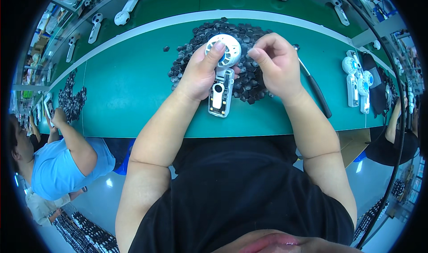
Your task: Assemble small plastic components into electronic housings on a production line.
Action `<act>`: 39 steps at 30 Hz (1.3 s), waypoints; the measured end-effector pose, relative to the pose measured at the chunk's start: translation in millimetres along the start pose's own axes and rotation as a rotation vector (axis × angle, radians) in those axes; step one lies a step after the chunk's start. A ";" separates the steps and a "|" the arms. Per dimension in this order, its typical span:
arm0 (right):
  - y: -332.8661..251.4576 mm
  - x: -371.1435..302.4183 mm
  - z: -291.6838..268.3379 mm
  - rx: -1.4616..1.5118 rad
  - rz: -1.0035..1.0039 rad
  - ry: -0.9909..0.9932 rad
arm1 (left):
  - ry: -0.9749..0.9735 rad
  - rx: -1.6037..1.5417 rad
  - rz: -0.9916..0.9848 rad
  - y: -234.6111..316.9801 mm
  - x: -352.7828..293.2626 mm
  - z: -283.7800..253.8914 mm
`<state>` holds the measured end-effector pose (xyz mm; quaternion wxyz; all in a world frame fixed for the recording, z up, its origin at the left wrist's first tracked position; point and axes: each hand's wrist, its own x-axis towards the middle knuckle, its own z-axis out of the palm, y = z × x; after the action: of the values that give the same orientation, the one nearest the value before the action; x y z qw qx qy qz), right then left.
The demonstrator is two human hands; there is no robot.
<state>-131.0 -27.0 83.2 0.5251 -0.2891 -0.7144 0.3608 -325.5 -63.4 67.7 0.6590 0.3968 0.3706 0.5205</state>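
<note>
My left hand is closed around the neck of a white handheld fan, its thumb over the round slotted head, which has a blue centre. Below the hand the fan's handle points toward me, its inner parts showing. To the right, my right hand is raised, thumb and forefinger brought together in a pinch; whatever lies between the fingertips is too small to make out. Under and behind both hands spreads a heap of small black five-sided pieces.
A tool with a black grip lies right of the heap. Several white fans are stacked at the table's right. Beyond the white rail, ball-patterned fans rest on a green surface. A co-worker in blue sits at left.
</note>
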 end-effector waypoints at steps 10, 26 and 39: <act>-4.8 3.5 1.3 0.311 0.569 -0.215 | -0.043 0.138 0.055 1.7 -4.8 0.8; 4.8 1.3 12.5 0.249 0.205 -0.325 | -0.045 0.283 0.174 6.4 -10.7 1.4; 20.9 11.4 -27.5 -0.700 -0.052 -0.511 | 0.106 0.238 0.092 6.9 -2.6 -14.4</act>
<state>-107.1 -0.2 77.4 0.2107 -0.3330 -0.9078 0.1434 -341.6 -63.0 68.2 0.5621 0.4609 0.4453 0.5227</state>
